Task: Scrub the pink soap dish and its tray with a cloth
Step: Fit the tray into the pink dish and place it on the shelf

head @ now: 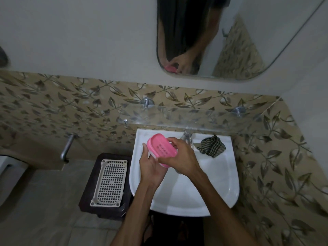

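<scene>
The pink soap dish point(160, 147) is held tilted over the left part of the white sink point(220, 183). Its slotted pink tray faces up and sits in a paler base. My left hand point(150, 167) cups the dish from below. My right hand point(181, 157) grips its right side, fingers curled over the rim. A dark checked cloth point(211, 146) lies crumpled on the sink's back right ledge, apart from both hands.
A metal tap point(187, 137) stands at the sink's back, behind my right hand. A glass shelf point(195, 118) runs above it, under a mirror point(209, 38). Left of the sink, a white plastic grid basket point(110, 181) rests on a dark stool point(88, 196).
</scene>
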